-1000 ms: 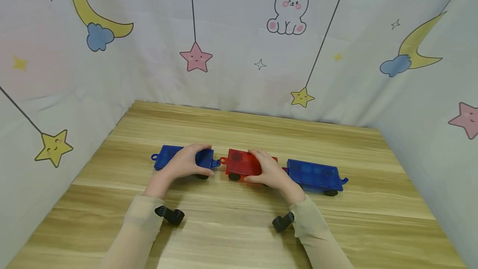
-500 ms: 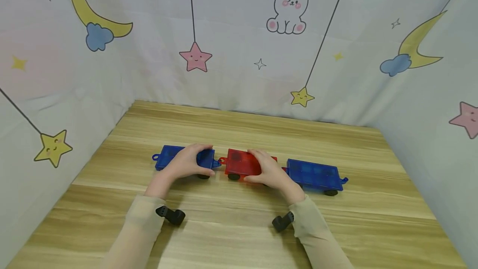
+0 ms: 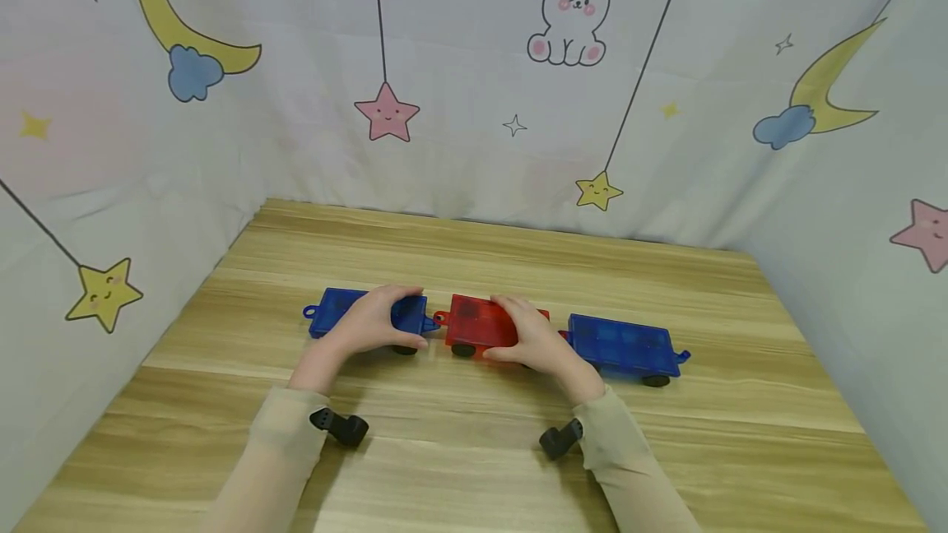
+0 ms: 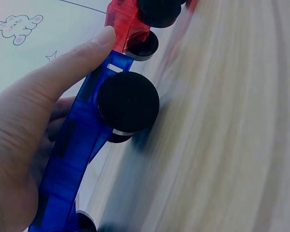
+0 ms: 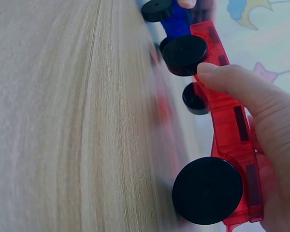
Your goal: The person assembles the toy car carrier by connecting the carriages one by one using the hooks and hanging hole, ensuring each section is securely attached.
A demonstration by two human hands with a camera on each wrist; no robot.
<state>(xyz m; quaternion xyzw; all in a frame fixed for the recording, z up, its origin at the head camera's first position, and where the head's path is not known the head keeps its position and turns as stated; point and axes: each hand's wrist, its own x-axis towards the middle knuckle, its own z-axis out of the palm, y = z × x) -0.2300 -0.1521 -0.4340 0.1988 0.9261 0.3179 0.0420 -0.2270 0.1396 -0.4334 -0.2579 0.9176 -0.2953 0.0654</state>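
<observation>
Three translucent toy train cars stand in a row on the wooden table. My left hand (image 3: 366,323) holds the left blue toy train car (image 3: 333,311) from above, thumb on its near side and fingers over the far side. With my right hand (image 3: 535,342) I grip the red toy train car (image 3: 471,322) the same way. The blue hook (image 3: 429,323) reaches the red ring (image 3: 440,318) and overlaps it in the head view. In the right wrist view, my thumb (image 5: 210,72) presses the red car's side near a black wheel (image 5: 184,54).
Right of the red car stands a second blue toy train car (image 3: 622,345), its hook pointing right, close to the red car's right end. Wood-grain table (image 3: 459,451) surrounds the cars. A printed cloth (image 3: 474,163) walls the back and sides.
My left hand has slid the left blue car slightly right, bringing its hook over the red ring. My right hand and the red car have barely moved; the right blue car stays put.
</observation>
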